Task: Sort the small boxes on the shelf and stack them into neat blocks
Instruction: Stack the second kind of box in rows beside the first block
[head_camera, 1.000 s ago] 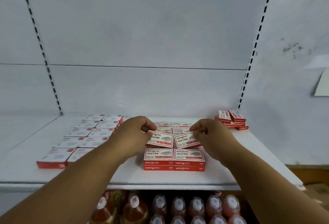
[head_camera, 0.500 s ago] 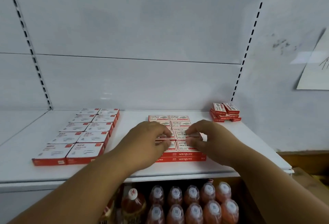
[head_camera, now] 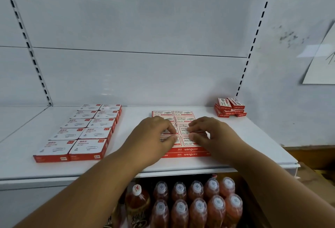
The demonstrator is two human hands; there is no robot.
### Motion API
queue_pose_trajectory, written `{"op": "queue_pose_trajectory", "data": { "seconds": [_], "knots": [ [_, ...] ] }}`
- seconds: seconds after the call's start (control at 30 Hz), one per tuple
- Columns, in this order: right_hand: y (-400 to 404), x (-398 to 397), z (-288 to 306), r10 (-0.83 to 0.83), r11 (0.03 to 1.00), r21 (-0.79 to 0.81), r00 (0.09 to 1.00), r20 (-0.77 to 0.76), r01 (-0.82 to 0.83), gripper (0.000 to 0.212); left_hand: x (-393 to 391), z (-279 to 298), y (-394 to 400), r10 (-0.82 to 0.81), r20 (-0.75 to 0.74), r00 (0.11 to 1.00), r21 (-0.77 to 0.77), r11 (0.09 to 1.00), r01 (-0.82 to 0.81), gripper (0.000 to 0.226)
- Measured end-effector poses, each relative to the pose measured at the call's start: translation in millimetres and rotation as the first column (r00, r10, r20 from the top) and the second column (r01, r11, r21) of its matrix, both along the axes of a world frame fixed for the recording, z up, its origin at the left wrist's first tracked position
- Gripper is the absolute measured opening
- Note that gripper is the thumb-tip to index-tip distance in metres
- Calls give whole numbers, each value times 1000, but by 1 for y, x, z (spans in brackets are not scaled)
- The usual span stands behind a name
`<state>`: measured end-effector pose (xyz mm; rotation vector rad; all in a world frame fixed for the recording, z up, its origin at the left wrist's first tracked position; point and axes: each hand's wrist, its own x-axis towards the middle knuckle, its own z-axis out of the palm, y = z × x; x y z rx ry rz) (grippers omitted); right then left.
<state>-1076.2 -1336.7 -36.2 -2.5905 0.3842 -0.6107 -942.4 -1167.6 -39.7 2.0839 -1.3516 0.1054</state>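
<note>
Compared with a second ago, the two staple boxes I held tilted above the middle block are no longer raised; they now lie flat in the block's top layer, and both my hands have come down onto it.

My left hand (head_camera: 154, 135) rests on the left column of the staple box block (head_camera: 183, 119), fingers curled, thumb and fingertips pinching the edges of one box in the top layer. My right hand (head_camera: 213, 135) sits just beside it on the right column, fingers likewise curled, fingertips pressed on a box's edge. Whether either box is lifted clear of its neighbours I cannot tell. The hands are close together but not touching.

The block stands two columns wide at the centre of the white shelf (head_camera: 136, 166), its front showing two red layers. To the left, well apart, lies the paper clip box block (head_camera: 81, 133), two columns, one layer visible. At the far right rear corner sits a small loose pile of staple boxes (head_camera: 230, 107), unevenly stacked.

Below the shelf stand rows of bottles (head_camera: 197, 204) with reddish contents.
</note>
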Motion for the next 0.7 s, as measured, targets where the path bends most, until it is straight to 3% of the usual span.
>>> {"op": "queue_pose_trajectory", "data": {
  "seconds": [0.3,0.7],
  "knots": [
    [-3,-5,6,-22,997,76,999,37,19,16,-3,16,-9,14,152,988,65,998,-24,15],
    [-102,-34,25,-225,974,40,960,168,222,13,-40,47,-106,-62,150,987,128,991,43,18]
  ]
}}
